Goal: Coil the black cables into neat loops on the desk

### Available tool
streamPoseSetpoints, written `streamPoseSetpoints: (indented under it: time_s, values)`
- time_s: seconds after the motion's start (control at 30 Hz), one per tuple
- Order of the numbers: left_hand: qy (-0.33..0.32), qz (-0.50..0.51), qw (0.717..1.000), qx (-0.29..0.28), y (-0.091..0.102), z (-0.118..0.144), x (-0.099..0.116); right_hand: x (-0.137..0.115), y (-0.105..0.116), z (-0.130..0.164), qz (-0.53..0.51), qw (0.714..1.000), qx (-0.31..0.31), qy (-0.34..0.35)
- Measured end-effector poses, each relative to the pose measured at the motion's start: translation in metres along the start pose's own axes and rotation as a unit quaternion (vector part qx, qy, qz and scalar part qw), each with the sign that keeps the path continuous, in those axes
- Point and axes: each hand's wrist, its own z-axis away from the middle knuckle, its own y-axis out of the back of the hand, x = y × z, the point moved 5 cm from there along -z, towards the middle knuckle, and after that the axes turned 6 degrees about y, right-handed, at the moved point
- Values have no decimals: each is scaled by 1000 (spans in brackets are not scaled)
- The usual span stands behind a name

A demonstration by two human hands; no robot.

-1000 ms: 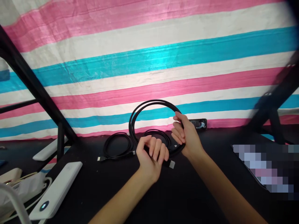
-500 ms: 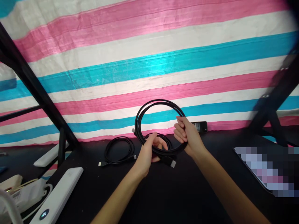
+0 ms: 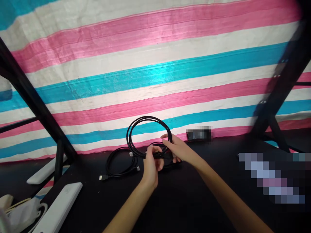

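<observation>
A coiled black cable (image 3: 169,131) is held up in both hands, its loop tilted above the dark table. My left hand (image 3: 152,168) grips the coil's lower edge, thumb on top and fingers curled beneath. On the loop's right side, my right hand (image 3: 179,149) is closed around the strands. Another black coil (image 3: 155,143) lies behind the hands, mostly hidden by them. To the left rests a coiled black cable (image 3: 107,165) with a metal-tipped plug (image 3: 103,177) pointing left and a smaller connector (image 3: 138,168) at its right.
A pixelated dark object (image 3: 199,135) sits by the striped sheet (image 3: 155,74) at the back. Another pixelated flat item (image 3: 269,181) lies at right. On the left are a long white device (image 3: 58,208) and a white adapter (image 3: 24,212). Black frame legs (image 3: 36,103) slant at both sides.
Both hands and the held coil have moved left and slightly lower in view. My right hand has come closer to my left. The view has shifted a little.
</observation>
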Motion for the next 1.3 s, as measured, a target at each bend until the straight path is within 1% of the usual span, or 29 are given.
streamPoseSetpoints:
  time_s: [0.07,0.1,0.2,0.23,0.33,0.4,0.53,0.67,0.77,0.93,1.07,1.13,1.2,1.23,1.27,1.3]
  values:
    - [49,-21,998,-42,-6,-2,-15,13,9,-8,32,999,4,-2]
    - [86,-19,994,-60,-7,-3,-23,20,13,-12,40,999,7,-3]
    - [214,-7,972,-96,-9,-7,-45,40,18,-24,60,998,15,-10]
    - [245,-8,964,-101,-8,-8,-50,46,19,-27,67,998,17,-13]
    - [292,-12,950,-112,-6,-13,-61,61,17,-35,94,995,19,-23]
    - [304,-17,946,-112,-4,-16,-68,71,16,-37,111,993,13,-32]
    - [291,-52,949,-107,2,-22,-83,86,16,-39,127,991,-3,-52]
    - [262,-114,952,-109,9,-27,-94,94,17,-40,134,989,-6,-58]
    - [251,-138,951,-117,11,-28,-100,96,18,-41,149,987,-12,-55]
    - [277,-126,943,-139,11,-29,-109,104,20,-42,189,979,-39,-61]
    - [313,-82,933,-158,11,-30,-107,111,20,-43,234,969,-44,-68]
    - [346,-53,916,-195,7,-26,-102,111,20,-42,262,962,-34,-69]
    - [383,-28,887,-256,-2,-16,-95,109,21,-41,288,955,-20,-66]
    - [388,-31,875,-288,-7,-10,-89,107,22,-40,298,952,-12,-63]
    - [380,-49,869,-314,-12,-5,-81,106,23,-40,306,950,-2,-59]
    - [353,-94,871,-329,-14,-1,-72,105,25,-40,313,948,9,-55]
